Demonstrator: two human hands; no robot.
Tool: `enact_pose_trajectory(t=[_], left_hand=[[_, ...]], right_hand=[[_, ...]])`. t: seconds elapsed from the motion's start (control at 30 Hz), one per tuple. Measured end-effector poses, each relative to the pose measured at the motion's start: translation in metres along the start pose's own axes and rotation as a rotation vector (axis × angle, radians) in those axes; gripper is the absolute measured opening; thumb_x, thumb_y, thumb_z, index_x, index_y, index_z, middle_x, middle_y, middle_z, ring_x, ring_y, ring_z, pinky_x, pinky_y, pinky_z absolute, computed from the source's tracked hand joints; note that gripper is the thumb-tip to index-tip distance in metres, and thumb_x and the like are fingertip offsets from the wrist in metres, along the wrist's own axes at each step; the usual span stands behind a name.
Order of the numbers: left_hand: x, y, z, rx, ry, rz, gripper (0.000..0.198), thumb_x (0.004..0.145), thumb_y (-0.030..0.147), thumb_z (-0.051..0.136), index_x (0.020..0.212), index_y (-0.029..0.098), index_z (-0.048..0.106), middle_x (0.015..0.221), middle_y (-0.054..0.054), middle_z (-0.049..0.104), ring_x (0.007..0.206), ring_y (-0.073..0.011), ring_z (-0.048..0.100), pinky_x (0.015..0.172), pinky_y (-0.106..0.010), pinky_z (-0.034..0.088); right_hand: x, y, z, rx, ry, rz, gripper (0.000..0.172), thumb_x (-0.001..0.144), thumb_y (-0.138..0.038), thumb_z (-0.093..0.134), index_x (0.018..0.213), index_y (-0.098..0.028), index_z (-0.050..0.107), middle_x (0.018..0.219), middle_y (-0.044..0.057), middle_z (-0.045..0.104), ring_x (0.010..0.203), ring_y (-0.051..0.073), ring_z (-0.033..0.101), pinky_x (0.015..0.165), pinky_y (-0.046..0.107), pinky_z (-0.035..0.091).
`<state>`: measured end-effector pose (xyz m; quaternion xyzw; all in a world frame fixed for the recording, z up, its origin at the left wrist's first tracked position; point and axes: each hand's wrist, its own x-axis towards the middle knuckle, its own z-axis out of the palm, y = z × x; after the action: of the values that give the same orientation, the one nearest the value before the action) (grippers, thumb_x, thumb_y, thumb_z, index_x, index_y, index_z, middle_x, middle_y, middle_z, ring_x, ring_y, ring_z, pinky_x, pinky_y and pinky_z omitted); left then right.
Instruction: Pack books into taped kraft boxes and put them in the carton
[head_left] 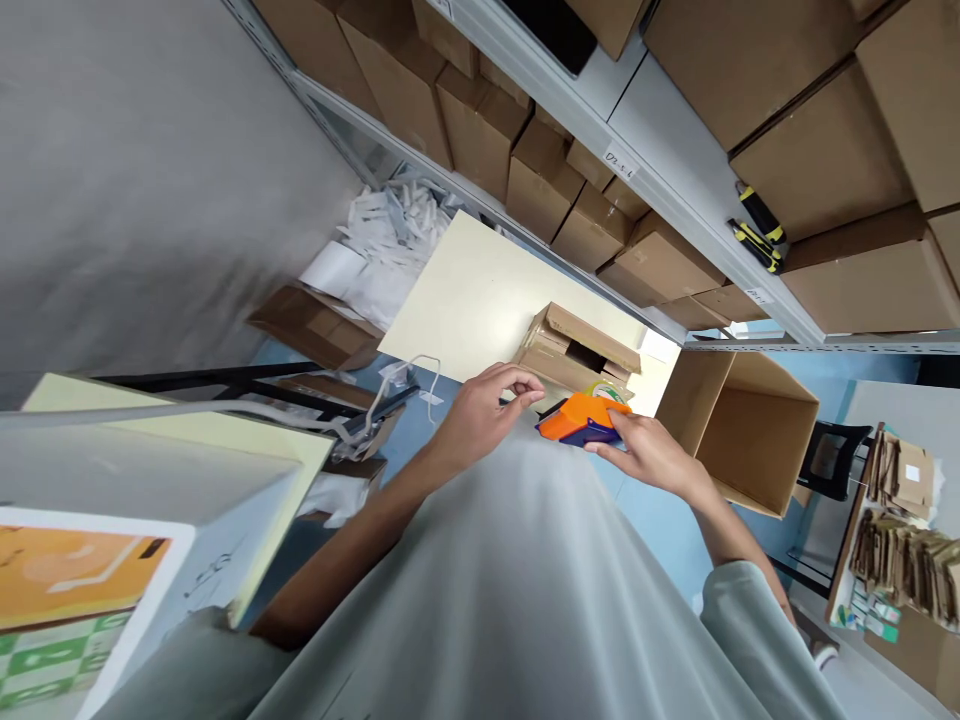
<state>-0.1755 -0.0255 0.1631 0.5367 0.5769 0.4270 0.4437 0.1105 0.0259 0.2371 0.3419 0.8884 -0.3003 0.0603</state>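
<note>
My right hand (651,450) is closed around an orange and dark blue tape dispenser (576,416), held in front of my shirt. A yellowish roll of tape (606,391) shows at its far side. Just left of the dispenser, my left hand (486,408) has thumb and forefinger brought together in a pinch. Whatever lies between those fingertips, if anything, is too small to make out. Beyond both hands, a small brown cardboard box (551,352) lies on the cream tabletop (465,285), with a dark gap between its flaps.
Shelves of cardboard boxes (555,180) run along the far side, with two yellow-black utility knives (757,228) on one ledge. A large open carton (765,435) stands at right. White scrap material (397,225) is heaped at left, near a pale cable (225,408).
</note>
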Motion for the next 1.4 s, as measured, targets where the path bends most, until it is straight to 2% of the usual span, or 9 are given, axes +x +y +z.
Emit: enact_pose_trajectory(t=[0.13, 0.2, 0.27, 0.43, 0.6, 0.73, 1.0, 1.2, 1.4], left_hand=[[0.021, -0.014, -0.027, -0.079, 0.184, -0.142, 0.019, 0.098, 0.040, 0.071, 0.096, 0.022, 0.075, 0.097, -0.004, 0.079, 0.088, -0.0193, 0.071, 0.086, -0.032, 0.062], [0.034, -0.025, -0.037, -0.163, 0.171, -0.239, 0.024, 0.093, 0.045, 0.078, 0.094, 0.021, 0.076, 0.095, -0.005, 0.077, 0.090, -0.0206, 0.071, 0.088, -0.034, 0.064], [0.044, -0.036, -0.038, -0.315, 0.077, -0.336, 0.034, 0.085, 0.052, 0.085, 0.092, 0.020, 0.076, 0.095, -0.005, 0.075, 0.093, -0.0221, 0.070, 0.095, -0.039, 0.065], [0.060, -0.063, -0.011, -0.796, -0.070, -0.523, 0.053, 0.070, 0.060, 0.097, 0.088, 0.017, 0.072, 0.089, -0.001, 0.066, 0.090, -0.0178, 0.066, 0.108, -0.057, 0.063], [0.071, -0.087, 0.015, -1.008, -0.038, -0.624, 0.055, 0.064, 0.056, 0.103, 0.083, 0.017, 0.069, 0.084, 0.000, 0.063, 0.090, -0.0162, 0.064, 0.114, -0.055, 0.058], [0.079, -0.102, 0.020, -1.049, -0.020, -0.645, 0.056, 0.065, 0.057, 0.103, 0.081, 0.017, 0.067, 0.085, -0.001, 0.065, 0.092, -0.0172, 0.064, 0.111, -0.053, 0.058], [0.087, -0.123, 0.020, -1.046, -0.049, -0.691, 0.053, 0.066, 0.054, 0.103, 0.081, 0.017, 0.068, 0.087, -0.002, 0.065, 0.094, -0.0200, 0.066, 0.109, -0.055, 0.058], [0.093, -0.140, 0.018, -0.944, -0.067, -0.694, 0.050, 0.069, 0.054, 0.101, 0.086, 0.017, 0.072, 0.088, -0.004, 0.068, 0.101, -0.0245, 0.071, 0.111, -0.060, 0.057], [0.102, -0.166, 0.013, -0.736, -0.069, -0.719, 0.049, 0.064, 0.049, 0.102, 0.086, 0.016, 0.073, 0.090, -0.003, 0.070, 0.093, -0.0213, 0.071, 0.109, -0.056, 0.060]], right_hand=[[-0.009, 0.016, -0.035, 0.018, -0.096, 0.188, 0.051, 0.111, -0.069, 0.048, 0.086, -0.026, 0.058, 0.065, -0.002, 0.060, 0.050, 0.017, 0.053, 0.052, 0.032, 0.034], [-0.008, 0.026, -0.054, 0.062, -0.222, 0.328, 0.055, 0.108, -0.074, 0.049, 0.086, -0.025, 0.059, 0.061, -0.002, 0.057, 0.049, 0.016, 0.049, 0.052, 0.032, 0.032], [0.000, 0.037, -0.072, 0.139, -0.352, 0.420, 0.058, 0.105, -0.078, 0.052, 0.090, -0.024, 0.063, 0.065, -0.001, 0.062, 0.053, 0.017, 0.052, 0.055, 0.032, 0.035], [0.034, 0.066, -0.105, 0.283, -0.503, 0.509, 0.065, 0.095, -0.086, 0.060, 0.096, -0.021, 0.068, 0.073, 0.002, 0.069, 0.060, 0.017, 0.056, 0.058, 0.031, 0.039], [0.065, 0.088, -0.122, 0.533, -0.628, 0.534, 0.064, 0.089, -0.083, 0.070, 0.092, -0.019, 0.071, 0.084, 0.006, 0.076, 0.073, 0.019, 0.067, 0.067, 0.031, 0.049], [0.077, 0.106, -0.109, 0.675, -0.667, 0.575, 0.062, 0.088, -0.079, 0.075, 0.095, -0.018, 0.072, 0.088, 0.007, 0.079, 0.079, 0.020, 0.073, 0.075, 0.032, 0.056], [0.076, 0.145, -0.049, 0.801, -0.704, 0.612, 0.058, 0.089, -0.076, 0.077, 0.099, -0.020, 0.072, 0.088, 0.005, 0.079, 0.083, 0.020, 0.075, 0.080, 0.032, 0.061], [0.080, 0.148, -0.017, 0.844, -0.687, 0.545, 0.058, 0.090, -0.077, 0.075, 0.090, -0.019, 0.069, 0.084, 0.002, 0.074, 0.077, 0.017, 0.068, 0.077, 0.031, 0.057], [0.082, 0.145, -0.012, 0.849, -0.667, 0.540, 0.058, 0.090, -0.077, 0.074, 0.092, -0.020, 0.067, 0.081, 0.001, 0.071, 0.075, 0.016, 0.066, 0.073, 0.031, 0.054]])
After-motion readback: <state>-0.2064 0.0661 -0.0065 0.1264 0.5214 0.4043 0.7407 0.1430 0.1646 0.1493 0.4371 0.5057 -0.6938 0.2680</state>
